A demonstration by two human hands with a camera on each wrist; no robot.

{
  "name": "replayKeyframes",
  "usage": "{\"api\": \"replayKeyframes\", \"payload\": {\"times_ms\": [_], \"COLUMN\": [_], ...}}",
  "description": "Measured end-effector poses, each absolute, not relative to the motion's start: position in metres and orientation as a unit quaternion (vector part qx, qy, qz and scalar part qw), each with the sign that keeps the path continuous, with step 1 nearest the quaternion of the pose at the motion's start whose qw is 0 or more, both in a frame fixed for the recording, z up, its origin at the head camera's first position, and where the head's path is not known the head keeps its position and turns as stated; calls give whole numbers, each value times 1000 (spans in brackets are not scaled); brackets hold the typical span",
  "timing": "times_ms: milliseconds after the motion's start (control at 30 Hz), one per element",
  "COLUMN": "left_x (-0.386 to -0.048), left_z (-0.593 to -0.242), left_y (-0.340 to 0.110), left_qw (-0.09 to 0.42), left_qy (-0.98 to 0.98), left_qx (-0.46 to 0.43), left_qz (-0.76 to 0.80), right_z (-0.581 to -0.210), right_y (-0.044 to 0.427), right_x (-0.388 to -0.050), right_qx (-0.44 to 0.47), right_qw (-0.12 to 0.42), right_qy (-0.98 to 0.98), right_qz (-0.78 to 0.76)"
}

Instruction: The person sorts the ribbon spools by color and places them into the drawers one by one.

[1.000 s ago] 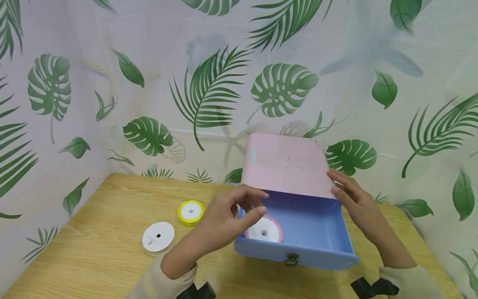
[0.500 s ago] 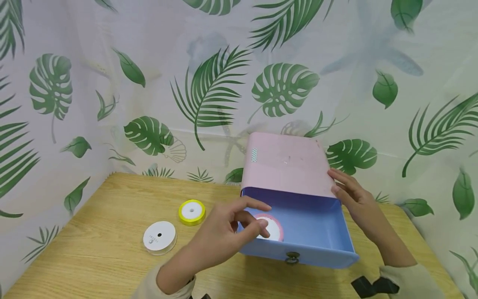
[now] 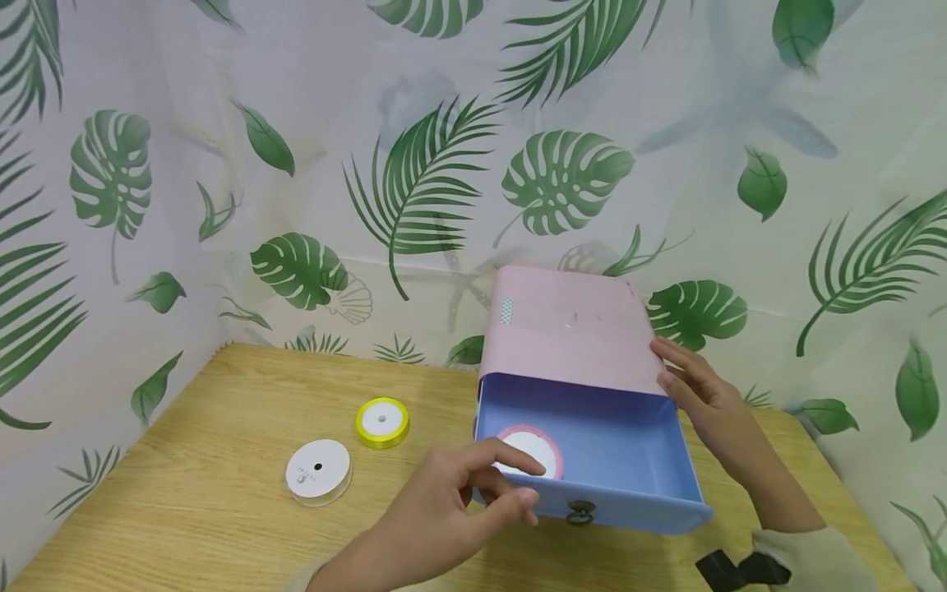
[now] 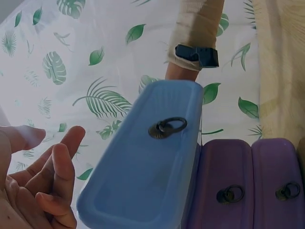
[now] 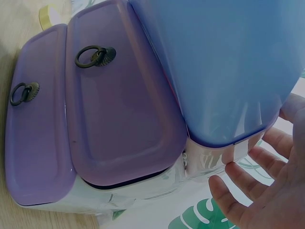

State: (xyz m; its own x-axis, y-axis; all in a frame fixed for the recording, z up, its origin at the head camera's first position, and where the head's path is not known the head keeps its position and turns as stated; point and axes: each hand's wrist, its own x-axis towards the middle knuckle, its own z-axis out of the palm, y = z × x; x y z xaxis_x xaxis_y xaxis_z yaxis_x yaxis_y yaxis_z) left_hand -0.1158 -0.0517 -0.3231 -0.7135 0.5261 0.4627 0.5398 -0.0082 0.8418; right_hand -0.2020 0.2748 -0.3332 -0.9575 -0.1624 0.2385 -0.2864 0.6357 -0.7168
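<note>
A pink cabinet (image 3: 570, 329) has its blue top drawer (image 3: 629, 448) pulled out. A spool of pink ribbon (image 3: 531, 444) lies inside at the drawer's left front corner. My left hand (image 3: 451, 510), fingers loosely bent and holding nothing, is at the drawer's front left edge, partly covering it; whether it touches the edge I cannot tell. The left wrist view has this hand beside the blue drawer front (image 4: 143, 167). My right hand (image 3: 706, 407) rests its fingers on the cabinet's right side, as the right wrist view also has it.
On the wooden table (image 3: 244, 411), left of the cabinet, lie a yellow ribbon spool (image 3: 382, 421) and a white spool (image 3: 318, 469). Two shut purple drawers (image 5: 119, 105) sit below the blue one. Leaf-patterned cloth (image 3: 414, 164) hangs behind.
My left hand has moved from above the pink spool down and toward me, to the drawer's front edge. The pink spool stays in the drawer. My right hand has stayed on the cabinet.
</note>
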Motion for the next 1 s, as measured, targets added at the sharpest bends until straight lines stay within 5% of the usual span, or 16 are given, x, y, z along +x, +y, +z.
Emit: {"api": "replayKeyframes", "payload": {"times_ms": [200,567,1000], "left_x": [-107,-101,-104], "left_z": [-332,-355,-382], "left_y": [-49,-41,-25], "left_qw": [-4,-160,-215], "left_qy": [-688,-663,-635], "left_qx": [-399,-311,-228], "left_qz": [-606,-662,-706], "right_z": [-333,-334,-334], "right_y": [274,273,273], "right_x": [-201,-201,-202], "right_qx": [124,133,131], "right_qw": [80,80,77], "right_qy": [-902,-898,-896], "right_qz": [405,412,416]}}
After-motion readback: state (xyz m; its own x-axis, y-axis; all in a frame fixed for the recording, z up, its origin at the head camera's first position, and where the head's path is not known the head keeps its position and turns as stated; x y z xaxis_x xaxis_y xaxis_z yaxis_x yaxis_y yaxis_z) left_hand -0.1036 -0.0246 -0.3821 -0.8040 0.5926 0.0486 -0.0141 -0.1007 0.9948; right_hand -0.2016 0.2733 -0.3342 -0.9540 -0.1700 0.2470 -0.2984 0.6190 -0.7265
